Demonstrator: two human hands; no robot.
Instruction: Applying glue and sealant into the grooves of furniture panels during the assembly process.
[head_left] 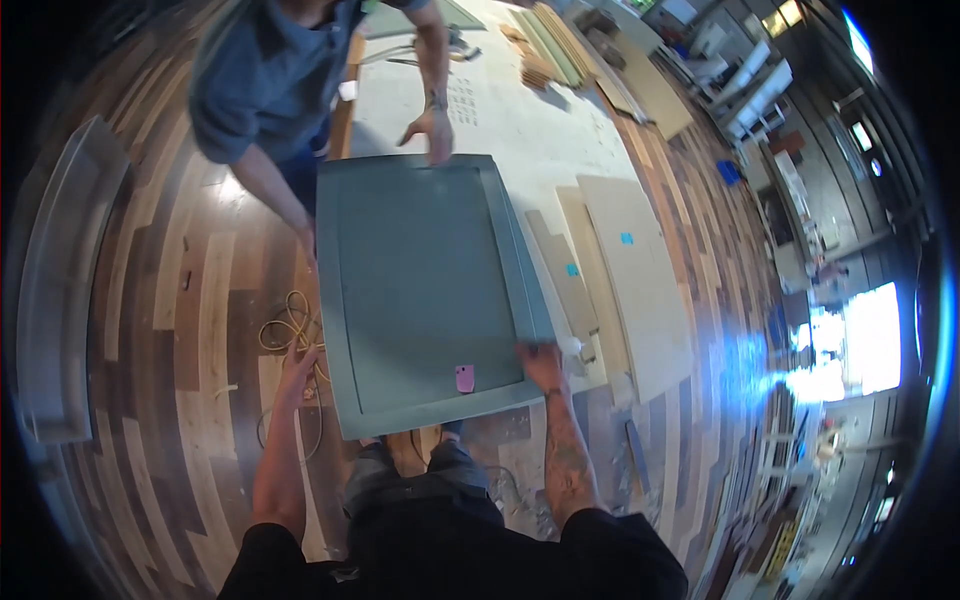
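Observation:
A large grey-green framed panel, like a cabinet door [420, 260], spans the space in front of me, partly over the table. A second panel of the same colour [522, 270] shows along its right side, partly hidden under it. My right hand [543, 368] is closed at the near right edge, slightly blurred. Just outside the near left edge is my left hand [297, 375], its fingers apart; I cannot tell whether it touches the panel. A pink label [464, 378] sits near the panel's near edge. Across from me, a co-worker's hand [432, 132] is at the far edge, fingers spread.
The white-topped table [480, 130] holds beige boards [635, 290] on the right and stacked strips [550, 50] at the far end. A yellow cord [290, 325] lies coiled on the wooden floor at left. A long pale tray-like box [65, 290] stands farther left.

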